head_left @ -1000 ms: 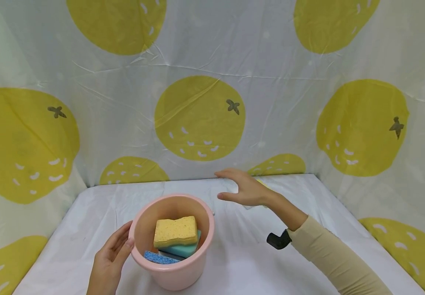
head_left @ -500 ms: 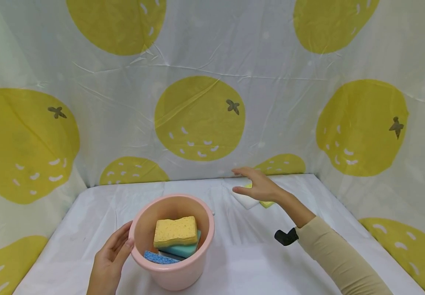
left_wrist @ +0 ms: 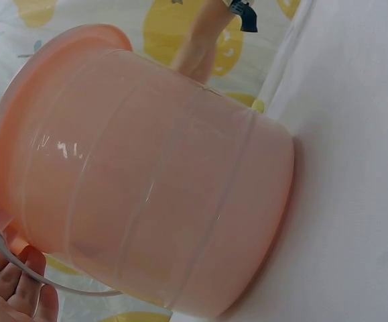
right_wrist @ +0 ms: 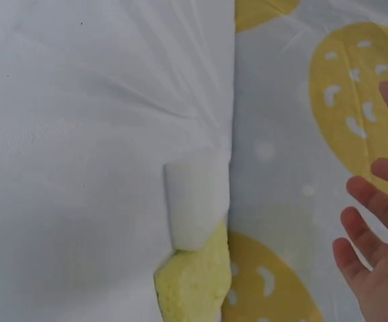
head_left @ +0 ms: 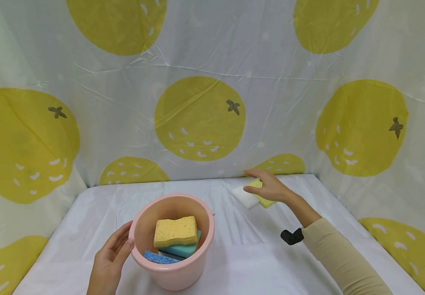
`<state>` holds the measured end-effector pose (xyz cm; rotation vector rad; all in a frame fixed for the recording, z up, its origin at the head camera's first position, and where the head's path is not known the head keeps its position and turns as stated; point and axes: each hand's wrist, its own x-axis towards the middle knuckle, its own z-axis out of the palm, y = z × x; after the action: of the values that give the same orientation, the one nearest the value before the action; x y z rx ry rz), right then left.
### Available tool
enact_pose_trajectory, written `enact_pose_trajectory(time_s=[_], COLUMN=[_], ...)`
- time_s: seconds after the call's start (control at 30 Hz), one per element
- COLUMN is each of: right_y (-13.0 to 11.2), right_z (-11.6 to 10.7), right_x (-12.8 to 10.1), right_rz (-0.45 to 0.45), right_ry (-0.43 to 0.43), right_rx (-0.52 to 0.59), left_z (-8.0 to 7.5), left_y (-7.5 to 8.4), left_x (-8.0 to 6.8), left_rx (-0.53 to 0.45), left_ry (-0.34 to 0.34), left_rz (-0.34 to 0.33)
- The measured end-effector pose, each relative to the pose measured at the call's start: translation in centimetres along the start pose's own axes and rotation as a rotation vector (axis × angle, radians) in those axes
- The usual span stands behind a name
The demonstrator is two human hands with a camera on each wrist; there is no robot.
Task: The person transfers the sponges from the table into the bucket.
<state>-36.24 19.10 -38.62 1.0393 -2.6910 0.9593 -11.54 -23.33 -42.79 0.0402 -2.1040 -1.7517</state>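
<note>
Head view: a pink plastic bucket (head_left: 172, 241) stands on the white-covered table (head_left: 87, 229) at about 6 o'clock of the scene. Inside it lie three sponges already: a yellow sponge (head_left: 175, 231) on top, a teal sponge (head_left: 183, 248) under it, and a blue sponge (head_left: 159, 257) at the bucket's 7 o'clock. The left hand (head_left: 110, 256) rests against the bucket's outer wall at its 9 o'clock, fingers fairly straight, steadying rather than clutching. The right hand (head_left: 267, 186) is stretched out toward 1 o'clock from the bucket, fingers spread and relaxed, hovering over two sponges on the table near the lemon-print backdrop (head_left: 199, 119): a white sponge (head_left: 245, 197) and a pale yellow-green sponge (head_left: 265, 200), which touch one another. It grips nothing. By my reading, three sponges are in and these two remain out, so the work looks past halfway.

Left wrist view: the bucket (left_wrist: 147, 181) fills the picture, seen from the side; its thin white handle (left_wrist: 19, 265) hangs down by the fingertips (left_wrist: 16, 285) at 7 o'clock. Whether they press the handle I cannot tell.

Right wrist view: the white sponge (right_wrist: 195, 204) and the yellow-green one (right_wrist: 192, 282) lie end to end along the table's back edge, the yellow-green at the white one's 6 o'clock. The right hand's fingers (right_wrist: 368, 235) show at 4 o'clock, extended and apart from both sponges
</note>
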Motion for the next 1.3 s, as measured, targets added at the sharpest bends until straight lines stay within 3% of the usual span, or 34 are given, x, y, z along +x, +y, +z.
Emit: enact_pose_trajectory(time_s=[0.33,0.83,1.3], right_y=[2.9,7.6,9.7], right_z=[0.1,1.5,3.3], right_x=[-1.2,-3.4,-3.6], right_rz=[0.068,0.272,0.4], right_ry=[0.046,0.071,0.017], right_rx=[-0.019,0.001,-0.029], left_z=[-0.1,-0.1,-0.1], left_y=[0.1,0.2,0.3], left_x=[-0.2,-0.2,-0.2], left_rx=[0.028,0.029,0.029], left_ry=[0.012,0.008,0.005], left_rz=[-0.027,-0.021,-0.027])
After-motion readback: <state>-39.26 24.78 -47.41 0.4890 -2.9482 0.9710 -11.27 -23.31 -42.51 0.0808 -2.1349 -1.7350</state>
